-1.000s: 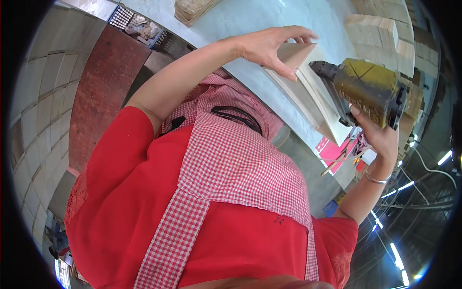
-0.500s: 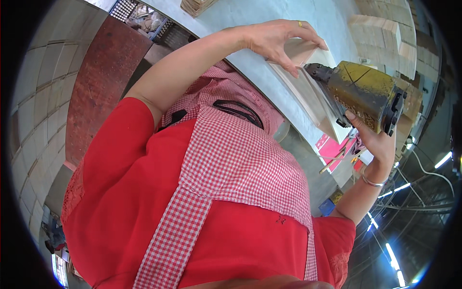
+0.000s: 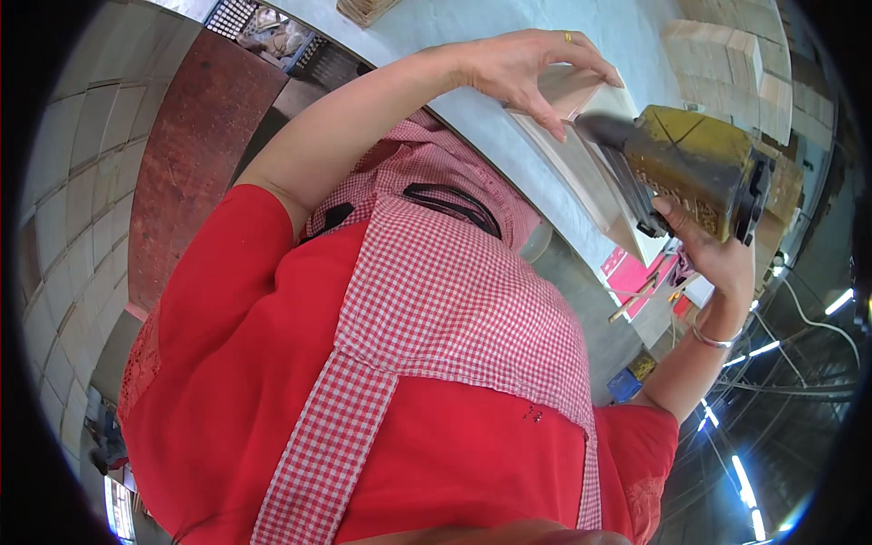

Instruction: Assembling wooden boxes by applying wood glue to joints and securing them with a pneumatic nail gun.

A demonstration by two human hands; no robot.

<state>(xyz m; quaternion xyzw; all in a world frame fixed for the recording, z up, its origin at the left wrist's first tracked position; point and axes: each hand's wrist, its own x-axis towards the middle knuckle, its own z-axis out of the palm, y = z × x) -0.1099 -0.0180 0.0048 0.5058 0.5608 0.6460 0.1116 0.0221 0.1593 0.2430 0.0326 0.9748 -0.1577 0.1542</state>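
A worn yellow and black nail gun [image 3: 695,159] is in my right hand [image 3: 707,245], its dark nose against the near corner of a pale wooden box frame [image 3: 581,186]. My right thumb lies along the tool's side; the other fingers are hidden behind it. My left hand [image 3: 531,73] grips the far end of the box frame, thumb on the near side and fingers over the opposite edge. The frame rests on a light worktable [image 3: 472,100]. Blur covers the gun's nose.
Stacked pale wooden pieces [image 3: 718,59] stand at the table's far right. Another small wood stack [image 3: 366,9] sits at the top edge. Dark plastic crates [image 3: 263,41] and a red-brown board [image 3: 195,163] are at left. A pink item [image 3: 627,272] lies below the table's right end.
The nail gun and my right hand have shifted slightly right, and the gun's nose is now blurred. My left hand keeps its hold on the box frame.
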